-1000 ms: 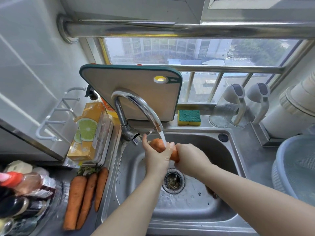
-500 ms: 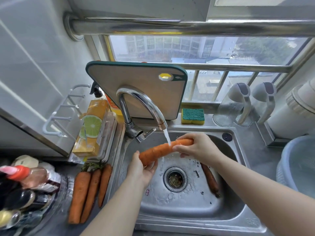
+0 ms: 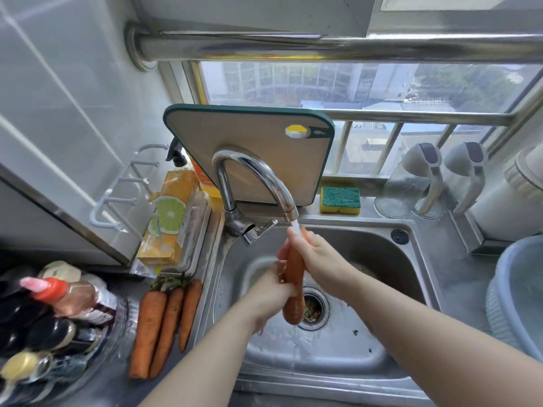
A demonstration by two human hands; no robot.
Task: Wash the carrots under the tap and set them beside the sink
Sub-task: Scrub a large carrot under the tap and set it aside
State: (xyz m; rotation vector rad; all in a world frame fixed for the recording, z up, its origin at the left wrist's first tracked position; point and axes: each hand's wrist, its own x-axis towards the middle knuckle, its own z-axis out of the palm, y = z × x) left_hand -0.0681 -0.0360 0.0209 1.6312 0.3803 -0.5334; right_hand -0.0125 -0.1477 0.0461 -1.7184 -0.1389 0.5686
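Observation:
An orange carrot (image 3: 293, 284) stands almost upright over the steel sink (image 3: 379, 251), its top end under the running tap (image 3: 258, 177). My right hand (image 3: 318, 257) grips its upper part and my left hand (image 3: 271, 292) holds its lower half, thick end pointing down over the drain (image 3: 314, 309). Three carrots (image 3: 164, 321) with green tops lie side by side on the counter left of the sink.
A cutting board (image 3: 255, 154) leans behind the tap, with a sponge (image 3: 340, 200) beside it. A juice carton (image 3: 167, 218) and bottles (image 3: 53, 306) crowd the left counter. Two glass jugs (image 3: 423, 183) and a blue basket (image 3: 517, 292) stand on the right.
The carrot has swung from lying crosswise under the stream to nearly upright. My right hand moved to its top end and my left hand closed round its lower half.

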